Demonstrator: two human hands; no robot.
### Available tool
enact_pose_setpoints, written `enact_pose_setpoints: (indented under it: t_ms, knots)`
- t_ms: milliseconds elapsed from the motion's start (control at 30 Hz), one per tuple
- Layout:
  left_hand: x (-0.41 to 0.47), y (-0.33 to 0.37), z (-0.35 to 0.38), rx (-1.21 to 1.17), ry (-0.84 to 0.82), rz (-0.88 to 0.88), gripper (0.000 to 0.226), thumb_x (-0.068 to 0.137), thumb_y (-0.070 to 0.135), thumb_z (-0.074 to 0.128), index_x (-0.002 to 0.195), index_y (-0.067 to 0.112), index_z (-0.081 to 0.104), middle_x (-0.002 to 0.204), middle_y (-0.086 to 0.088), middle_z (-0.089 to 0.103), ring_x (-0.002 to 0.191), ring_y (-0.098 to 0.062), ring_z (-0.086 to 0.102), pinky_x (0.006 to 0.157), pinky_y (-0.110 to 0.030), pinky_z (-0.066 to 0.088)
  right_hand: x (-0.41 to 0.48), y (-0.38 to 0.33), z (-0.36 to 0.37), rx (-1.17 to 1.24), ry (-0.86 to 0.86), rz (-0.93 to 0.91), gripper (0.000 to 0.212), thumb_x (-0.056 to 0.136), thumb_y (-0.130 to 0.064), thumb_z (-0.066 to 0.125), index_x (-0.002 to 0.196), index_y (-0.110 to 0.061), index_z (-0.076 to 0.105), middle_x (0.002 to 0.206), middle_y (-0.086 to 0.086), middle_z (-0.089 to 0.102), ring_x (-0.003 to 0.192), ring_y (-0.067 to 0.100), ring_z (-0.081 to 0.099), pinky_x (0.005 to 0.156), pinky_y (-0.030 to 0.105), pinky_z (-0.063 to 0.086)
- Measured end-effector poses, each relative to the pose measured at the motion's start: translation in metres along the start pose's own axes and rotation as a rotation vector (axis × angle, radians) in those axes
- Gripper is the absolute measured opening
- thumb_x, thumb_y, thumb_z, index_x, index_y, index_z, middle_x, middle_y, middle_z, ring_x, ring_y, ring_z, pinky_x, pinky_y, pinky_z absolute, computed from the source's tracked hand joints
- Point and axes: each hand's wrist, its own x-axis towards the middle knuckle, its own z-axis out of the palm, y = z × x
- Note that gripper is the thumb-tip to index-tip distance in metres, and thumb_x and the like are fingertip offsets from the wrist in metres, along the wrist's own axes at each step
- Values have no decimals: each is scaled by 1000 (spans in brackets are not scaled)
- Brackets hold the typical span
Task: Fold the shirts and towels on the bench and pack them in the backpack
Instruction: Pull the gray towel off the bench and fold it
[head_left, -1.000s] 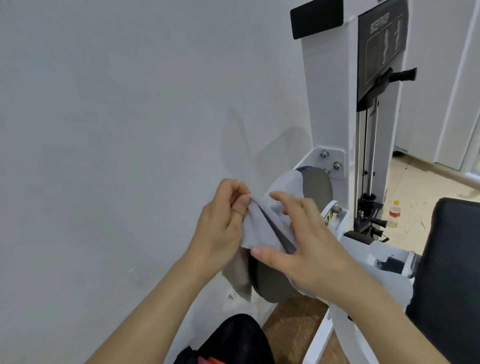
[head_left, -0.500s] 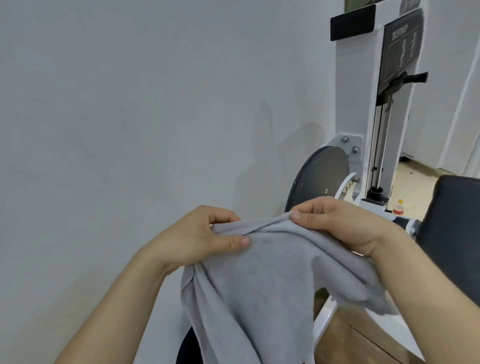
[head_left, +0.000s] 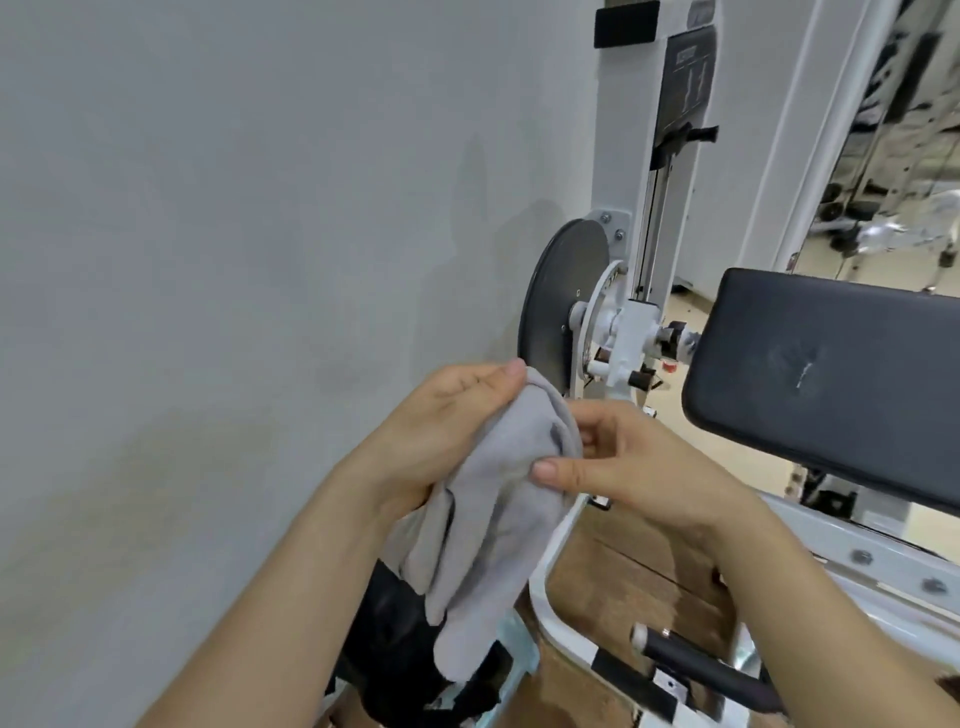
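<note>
Above black backpack (head_left: 393, 631), bunched grey cloth (head_left: 493, 519).

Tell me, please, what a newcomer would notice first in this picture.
The two hands at the centre: the left hand and the right hand grip a bunched grey cloth that hangs down between them. Behind stands a white machine with a dark disc; a black padded bench is at the right.

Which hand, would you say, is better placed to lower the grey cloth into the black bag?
Left, probably: the left hand holds the grey cloth and sits nearly above the black bag; the right hand pinches its side, farther off.
</note>
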Motion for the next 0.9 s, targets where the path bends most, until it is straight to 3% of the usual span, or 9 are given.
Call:
enact_pose_setpoints:
  t_ms: [167,267,367,467,567,633,733,833,900]
  knots:
    - [-4,6,14,132,-337,-80,21,86,21,68,96,3,70,84,-6,70,72,-14,65,61,-20,53,-64,-15,-33,129,109,20,10,82,-11,70,89,-9,76,88,11,73,79,19,69,70,26,57]
    - [4,-8,32,472,-528,-207,19,81,10,77,98,14,70,95,-1,75,85,-20,72,72,-32,58,-99,-22,-55,188,343,20,4,77,-14,72,77,-13,76,75,7,71,66,17,66,61,24,54]
    - [16,-30,59,673,-707,-271,13,83,11,74,96,12,70,96,-7,75,92,-33,69,81,-48,56,-139,-17,-89,210,663,18,14,85,-21,64,80,-10,71,74,6,66,68,18,61,65,26,51]
    - [26,-47,93,680,-822,-268,19,84,4,67,80,23,66,75,14,68,70,-5,62,65,-21,47,-188,3,-135,79,931,74,11,91,-20,63,83,-15,68,76,1,65,70,14,59,67,28,47]
    - [42,-57,136,638,-753,-173,31,77,-6,55,91,18,68,88,2,70,83,-17,65,72,-31,52,-240,31,-179,-153,1050,206,10,90,-18,59,86,-11,65,81,4,61,77,17,53,69,33,39]
    - [54,-63,162,409,-561,-111,38,75,-9,51,92,19,70,91,2,71,88,-14,66,73,-26,51,-275,47,-205,-178,1122,260,16,84,-18,54,80,-3,57,75,8,50,74,20,44,67,35,31]
    - [72,-68,191,90,-367,-73,17,65,15,66,80,19,71,82,-4,68,77,-16,62,66,-25,47,-324,59,-240,-154,1069,314,14,76,-16,54,65,-8,51,63,6,44,64,19,41,61,32,29]
    - [97,-61,206,248,-366,-52,40,52,44,84,79,17,70,80,-7,69,75,-16,63,66,-20,49,-360,66,-268,-106,892,398,29,85,-4,54,59,-17,53,60,2,47,57,17,43,56,30,28]
    - [114,-49,215,359,-360,-42,59,45,64,85,77,16,71,77,-7,68,71,-13,61,66,-21,47,-373,67,-288,-29,845,418,25,88,-4,54,65,-15,55,65,6,49,58,18,46,55,29,30]
